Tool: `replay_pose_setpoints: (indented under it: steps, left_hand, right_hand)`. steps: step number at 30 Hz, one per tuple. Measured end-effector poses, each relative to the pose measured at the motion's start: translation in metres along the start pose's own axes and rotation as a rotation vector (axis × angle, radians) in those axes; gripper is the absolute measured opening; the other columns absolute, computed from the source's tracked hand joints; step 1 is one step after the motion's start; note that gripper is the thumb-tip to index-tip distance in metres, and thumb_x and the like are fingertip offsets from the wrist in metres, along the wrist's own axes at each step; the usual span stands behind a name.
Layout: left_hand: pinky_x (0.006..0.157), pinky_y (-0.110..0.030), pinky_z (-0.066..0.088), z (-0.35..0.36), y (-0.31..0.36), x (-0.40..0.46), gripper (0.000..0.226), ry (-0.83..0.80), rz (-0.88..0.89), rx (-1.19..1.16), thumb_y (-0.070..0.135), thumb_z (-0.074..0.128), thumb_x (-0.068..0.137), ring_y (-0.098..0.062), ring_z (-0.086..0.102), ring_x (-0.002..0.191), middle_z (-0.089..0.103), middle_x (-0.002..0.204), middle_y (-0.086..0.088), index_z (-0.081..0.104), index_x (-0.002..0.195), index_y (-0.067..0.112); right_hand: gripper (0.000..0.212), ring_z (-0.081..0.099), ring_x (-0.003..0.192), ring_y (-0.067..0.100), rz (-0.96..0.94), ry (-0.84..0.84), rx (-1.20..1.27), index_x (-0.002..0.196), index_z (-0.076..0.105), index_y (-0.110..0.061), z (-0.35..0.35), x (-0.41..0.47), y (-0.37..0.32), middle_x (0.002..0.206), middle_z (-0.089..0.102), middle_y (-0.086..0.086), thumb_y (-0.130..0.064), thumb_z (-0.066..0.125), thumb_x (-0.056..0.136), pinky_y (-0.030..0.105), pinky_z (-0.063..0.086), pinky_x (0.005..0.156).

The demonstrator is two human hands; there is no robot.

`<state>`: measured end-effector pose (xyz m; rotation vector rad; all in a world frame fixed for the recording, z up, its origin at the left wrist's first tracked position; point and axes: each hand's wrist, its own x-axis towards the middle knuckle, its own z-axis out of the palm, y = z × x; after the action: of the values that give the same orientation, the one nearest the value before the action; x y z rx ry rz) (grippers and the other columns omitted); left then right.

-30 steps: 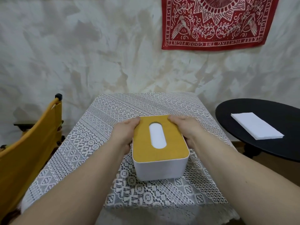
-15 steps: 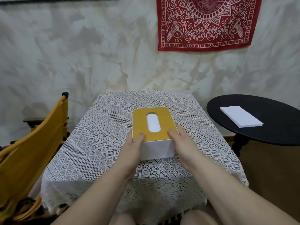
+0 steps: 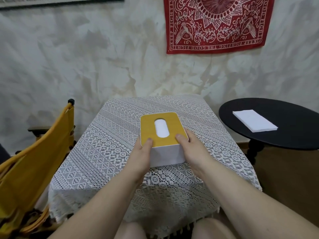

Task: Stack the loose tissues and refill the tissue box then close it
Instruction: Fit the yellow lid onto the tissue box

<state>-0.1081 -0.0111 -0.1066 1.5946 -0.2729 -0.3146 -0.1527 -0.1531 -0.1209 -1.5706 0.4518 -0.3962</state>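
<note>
Both hands, left [image 3: 140, 156] and right [image 3: 193, 151], clasp the lidded box [image 3: 163, 140] at table centre, thumbs on its lid, while tissues [image 3: 254, 122] wait stacked at three o'clock; refilling seemingly remains.

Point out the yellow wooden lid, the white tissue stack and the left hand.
Yellow wooden lid [image 3: 174, 123]: head view, bare right side.
White tissue stack [image 3: 254, 120]: head view, top sheet.
Left hand [image 3: 140, 158]: head view, back of hand.
</note>
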Motion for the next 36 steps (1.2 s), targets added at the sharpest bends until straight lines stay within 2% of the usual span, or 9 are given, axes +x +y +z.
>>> replay_pose_setpoints:
  steps: [4,10,13,17,20,24,28,32,36]
  left_hand:
    - [0.061,-0.025,0.043,0.002,0.001,-0.007,0.023,-0.003,0.027,0.079,0.037,0.037,0.100,-0.012,0.057,0.090,0.060,0.106,0.007,0.045,0.121,0.040]
    - [0.066,-0.005,0.032,0.013,0.005,-0.025,0.021,-0.071,0.109,0.117,0.035,0.036,0.100,0.017,0.043,0.087,0.041,0.102,0.034,0.025,0.111,0.049]
    - [0.069,0.000,0.033,0.018,-0.002,-0.032,0.027,-0.089,0.133,0.204,0.033,0.038,0.098,0.008,0.045,0.102,0.046,0.123,0.026,0.030,0.120,0.047]
    - [0.066,0.009,0.029,0.018,-0.005,-0.034,0.024,-0.133,0.118,0.268,0.030,0.041,0.098,0.023,0.041,0.097,0.047,0.114,0.029,0.034,0.107,0.051]
    - [0.067,0.002,0.036,0.011,0.005,-0.029,0.018,-0.017,0.068,0.248,0.028,0.046,0.096,0.019,0.047,0.087,0.048,0.098,0.028,0.043,0.093,0.046]
    - [0.108,-0.043,0.032,-0.014,0.013,0.013,0.057,0.297,0.079,0.249,0.040,0.048,0.094,-0.020,0.035,0.133,0.029,0.150,-0.001,0.029,0.145,0.024]
    - [0.109,-0.048,0.030,-0.031,0.018,0.052,0.056,0.261,-0.076,0.133,0.038,0.045,0.096,-0.026,0.031,0.137,0.027,0.153,-0.002,0.028,0.147,0.025]
    - [0.103,-0.050,0.040,-0.031,0.018,0.053,0.048,0.192,-0.058,0.129,0.027,0.051,0.093,-0.026,0.046,0.122,0.045,0.139,-0.006,0.041,0.140,0.021]
    - [0.093,-0.048,0.047,-0.029,0.011,0.033,0.039,0.240,-0.006,0.137,0.023,0.055,0.090,-0.025,0.054,0.106,0.055,0.122,-0.005,0.049,0.129,0.021]
  right_hand:
    - [0.035,0.063,0.077,0.026,-0.034,0.103,-0.159,0.108,0.049,-0.023,0.000,-0.010,-0.003,0.094,0.059,0.003,-0.044,0.062,0.083,0.031,0.048,0.049]
    - [0.054,0.057,0.100,0.019,-0.057,0.124,-0.064,0.135,0.039,-0.019,-0.005,0.018,-0.025,0.109,0.056,0.002,-0.025,0.060,0.086,0.038,0.048,0.086]
    - [0.053,0.058,0.104,0.018,-0.071,0.164,-0.055,0.131,0.043,-0.020,-0.003,0.029,-0.026,0.115,0.057,-0.001,-0.029,0.062,0.082,0.039,0.048,0.091]
    - [0.049,0.066,0.093,0.023,-0.048,0.156,-0.037,0.107,0.057,-0.027,-0.007,0.052,0.001,0.099,0.067,-0.001,-0.048,0.058,0.063,0.049,0.052,0.085]
    - [0.057,0.063,0.103,0.022,-0.043,0.189,-0.077,0.117,0.057,-0.022,-0.005,0.041,-0.004,0.109,0.065,-0.004,-0.052,0.059,0.068,0.043,0.050,0.088]
    - [0.058,0.050,0.114,0.017,-0.005,0.352,-0.083,0.133,0.043,-0.016,-0.003,0.013,-0.013,0.127,0.049,-0.004,-0.041,0.063,0.084,0.032,0.039,0.092]
    - [0.034,0.054,0.088,0.012,0.016,0.304,-0.083,0.106,0.047,-0.023,0.007,-0.012,-0.009,0.099,0.053,-0.008,-0.042,0.062,0.083,0.036,0.046,0.080]
    - [0.025,0.056,0.093,0.016,0.037,0.231,-0.074,0.109,0.052,-0.022,0.016,-0.019,-0.010,0.104,0.058,-0.005,-0.034,0.057,0.088,0.038,0.049,0.078]
    - [0.014,0.061,0.084,0.022,0.057,0.181,-0.028,0.104,0.057,-0.023,0.008,-0.007,-0.013,0.098,0.063,0.003,-0.025,0.048,0.094,0.037,0.054,0.056]
